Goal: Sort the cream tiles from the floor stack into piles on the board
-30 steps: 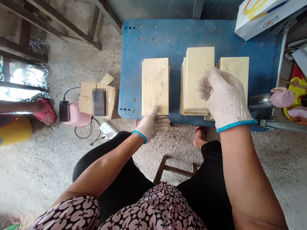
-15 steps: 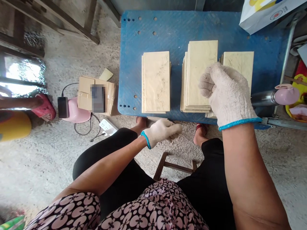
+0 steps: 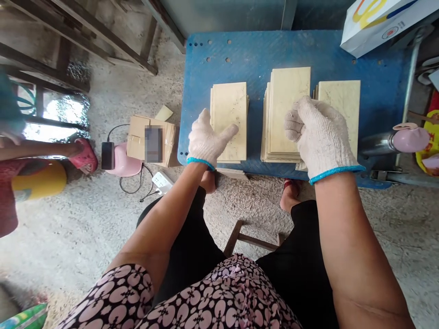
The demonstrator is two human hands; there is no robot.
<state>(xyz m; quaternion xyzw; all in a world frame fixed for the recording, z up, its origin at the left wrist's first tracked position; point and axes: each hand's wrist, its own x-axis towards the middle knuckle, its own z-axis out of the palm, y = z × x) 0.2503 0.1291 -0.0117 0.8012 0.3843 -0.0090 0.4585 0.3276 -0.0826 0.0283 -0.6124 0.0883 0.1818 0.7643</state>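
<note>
Three stacks of pale rectangular wooden sheets lie on a blue table (image 3: 247,50). My left hand (image 3: 206,139), in a white knit glove, hovers open at the left stack (image 3: 230,114), thumb spread, fingers over its near left corner. My right hand (image 3: 320,132), gloved too, is curled on the near ends of the middle stack (image 3: 286,105) and the right stack (image 3: 341,103); its fingertips are hidden. One loose sheet (image 3: 233,173) sticks out below the table's front edge.
A white box (image 3: 377,20) sits at the table's far right corner. A metal flask with a pink cap (image 3: 394,140) lies to the right. On the floor at left are a cardboard box (image 3: 152,139), a power strip (image 3: 162,182), a pink bowl, and another person's foot (image 3: 82,155).
My left hand has risen from below the table's front edge to the left stack and opened. My right hand stays curled on the middle and right stacks.
</note>
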